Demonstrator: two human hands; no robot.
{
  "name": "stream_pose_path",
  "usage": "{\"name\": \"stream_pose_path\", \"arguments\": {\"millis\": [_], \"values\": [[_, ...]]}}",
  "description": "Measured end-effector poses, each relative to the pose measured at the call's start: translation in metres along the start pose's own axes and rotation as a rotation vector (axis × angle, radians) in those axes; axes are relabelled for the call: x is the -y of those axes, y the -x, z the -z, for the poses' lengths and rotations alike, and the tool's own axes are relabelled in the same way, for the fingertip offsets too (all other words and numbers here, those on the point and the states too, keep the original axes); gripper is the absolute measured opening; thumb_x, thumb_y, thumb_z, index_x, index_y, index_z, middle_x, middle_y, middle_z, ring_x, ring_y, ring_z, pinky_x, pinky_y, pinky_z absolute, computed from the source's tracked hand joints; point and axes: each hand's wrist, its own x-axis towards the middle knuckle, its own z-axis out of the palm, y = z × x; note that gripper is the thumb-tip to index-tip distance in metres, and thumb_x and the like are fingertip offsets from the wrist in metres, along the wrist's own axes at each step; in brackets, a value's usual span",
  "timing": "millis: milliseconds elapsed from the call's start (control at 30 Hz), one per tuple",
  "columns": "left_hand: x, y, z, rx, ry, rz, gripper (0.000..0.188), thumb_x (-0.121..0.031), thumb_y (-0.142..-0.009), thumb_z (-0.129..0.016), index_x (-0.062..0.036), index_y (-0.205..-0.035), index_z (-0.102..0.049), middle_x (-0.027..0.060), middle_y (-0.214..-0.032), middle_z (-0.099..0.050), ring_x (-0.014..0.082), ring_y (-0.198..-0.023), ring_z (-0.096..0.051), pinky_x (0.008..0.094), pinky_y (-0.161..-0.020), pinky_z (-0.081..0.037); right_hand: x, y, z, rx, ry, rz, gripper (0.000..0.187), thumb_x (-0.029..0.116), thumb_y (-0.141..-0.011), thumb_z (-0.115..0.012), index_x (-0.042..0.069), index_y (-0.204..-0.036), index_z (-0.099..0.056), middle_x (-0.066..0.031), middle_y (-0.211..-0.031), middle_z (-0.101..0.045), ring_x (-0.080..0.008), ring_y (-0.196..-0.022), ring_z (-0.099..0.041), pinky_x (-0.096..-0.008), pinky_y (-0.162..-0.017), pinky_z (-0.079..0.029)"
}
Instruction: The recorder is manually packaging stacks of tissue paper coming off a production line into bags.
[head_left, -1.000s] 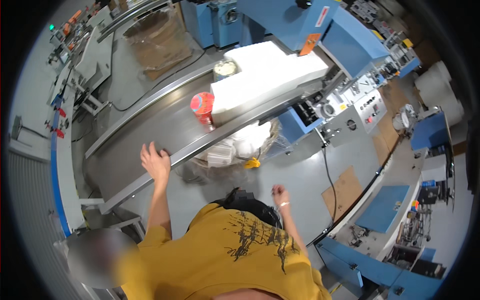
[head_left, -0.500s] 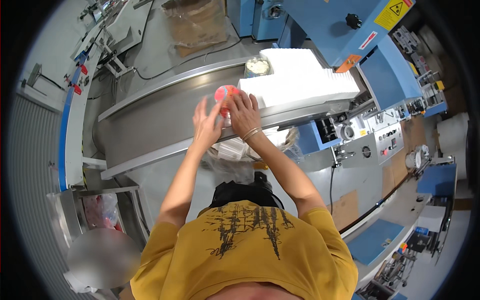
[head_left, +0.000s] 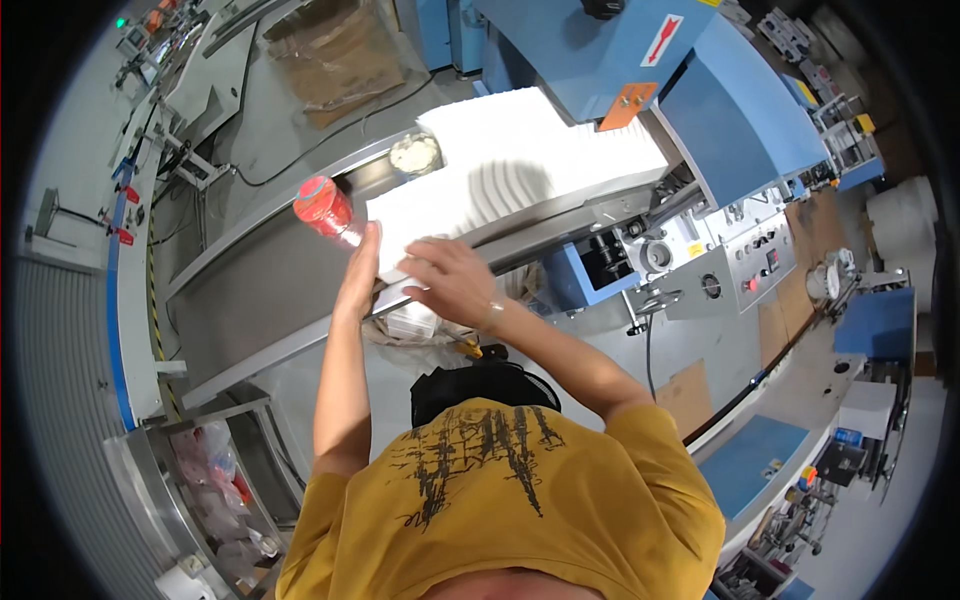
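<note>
A long stack of white sheets or blocks (head_left: 440,205) lies on a metal channel (head_left: 270,265). My left hand (head_left: 358,275) stands along the stack's left end, fingers straight and together, palm side toward it. Over the front of that same end is my right hand (head_left: 447,278), fingers apart and partly bent, slightly blurred. Just beyond my left fingertips is a red cylindrical container (head_left: 325,207) with a clear lower part, tilted in view; whether the fingers touch it I cannot tell. Behind the stack sits a clear jar (head_left: 415,155) with pale pieces inside.
A blue machine (head_left: 570,50) with an orange plate (head_left: 626,104) overhangs the stack's right end. Below the channel hangs a clear bag (head_left: 410,320) with white pieces. A metal bin (head_left: 150,480) holding plastic bags is at lower left. A control panel (head_left: 752,262) stands at right.
Both hands have come off the red container and are now at the stack's left end. The container sits a little farther left of that end. My view has shifted to the right.
</note>
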Motion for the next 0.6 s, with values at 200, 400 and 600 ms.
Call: {"name": "stream_pose_path", "arguments": {"millis": [200, 400, 600], "values": [[0.007, -0.005, -0.018, -0.051, -0.073, -0.146, 0.086, -0.049, -0.087, -0.062, 0.003, -0.145, -0.025, 0.0151, -0.145, -0.037, 0.0243, -0.134, -0.033, 0.0345, -0.111, -0.023, -0.101, 0.06, 0.08, -0.336, -0.134, -0.81, 0.024, 0.012, -0.087, -0.064, 0.004, -0.108, -0.057, -0.0104, -0.097, -0.062, -0.0171, -0.069, -0.061, -0.0283, -0.062, -0.05], [0.015, -0.017, -0.034, -0.117, -0.068, -0.239, 0.086, -0.04, -0.084, -0.069, 0.0025, -0.144, -0.025, 0.015, -0.143, -0.038, 0.0245, -0.134, -0.033, 0.0355, -0.111, -0.023, -0.152, 0.069, 0.097, -0.464, -0.033, -0.755, 0.043, 0.012, -0.088, -0.063, 0.003, -0.128, -0.048, -0.0135, -0.11, -0.059, -0.0187, -0.074, -0.062, -0.0309, -0.068, -0.051], [0.02, -0.014, -0.024, -0.162, 0.044, -0.223, 0.08, -0.037, -0.085, -0.068, 0.003, -0.143, -0.028, 0.0142, -0.14, -0.042, 0.0241, -0.131, -0.037, 0.0358, -0.11, -0.025, -0.148, 0.066, 0.101, -0.333, 0.078, -0.732, 0.04, 0.014, -0.089, -0.06, 0.005, -0.128, -0.051, -0.0152, -0.113, -0.057, -0.0232, -0.077, -0.064, -0.0348, -0.071, -0.051]]}}
